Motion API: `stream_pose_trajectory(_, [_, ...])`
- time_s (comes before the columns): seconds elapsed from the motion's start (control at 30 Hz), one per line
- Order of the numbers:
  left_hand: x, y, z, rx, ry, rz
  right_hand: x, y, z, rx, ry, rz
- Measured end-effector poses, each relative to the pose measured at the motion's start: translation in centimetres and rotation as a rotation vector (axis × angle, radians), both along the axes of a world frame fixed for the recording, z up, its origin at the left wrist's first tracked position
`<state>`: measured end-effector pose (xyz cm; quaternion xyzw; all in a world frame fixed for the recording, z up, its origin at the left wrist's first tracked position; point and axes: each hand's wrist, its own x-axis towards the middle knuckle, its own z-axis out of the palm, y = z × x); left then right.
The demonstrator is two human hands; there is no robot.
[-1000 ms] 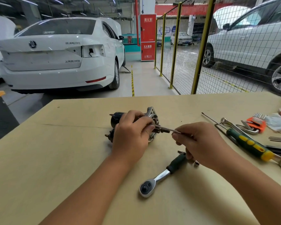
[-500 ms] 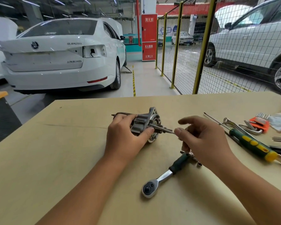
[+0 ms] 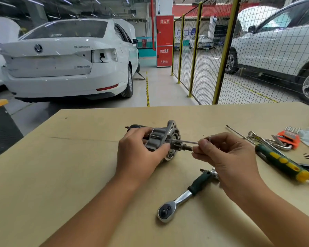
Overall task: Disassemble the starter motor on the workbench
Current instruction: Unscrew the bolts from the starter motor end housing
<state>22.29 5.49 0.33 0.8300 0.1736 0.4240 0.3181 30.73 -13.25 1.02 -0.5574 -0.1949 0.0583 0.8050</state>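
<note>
Workshop bench of pale board fills the foreground, and nearest us lies a ratchet wrench, chrome head toward the camera. Just beyond it, the left hand wraps its fingers and thumb around the starter motor, which sits mid-bench with its silver flange facing right. The right hand pinches a long thin bolt between thumb and fingertips, the rod running into the motor's housing. Off to the right rest a green-and-yellow screwdriver and an orange hex key set. Further back, a white sedan is parked, beside yellow mesh fencing.
</note>
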Motion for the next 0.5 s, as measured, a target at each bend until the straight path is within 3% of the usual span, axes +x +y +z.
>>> stream_pose_trajectory(0.13, [-0.2, -0.3, 0.0, 0.005, 0.003, 0.000, -0.1, -0.1, 0.3, -0.065, -0.087, -0.021])
stream_pose_trajectory(0.5, [-0.1, -0.2, 0.0, 0.008, -0.005, 0.002, -0.6, -0.3, 1.7, 0.104, 0.292, 0.187])
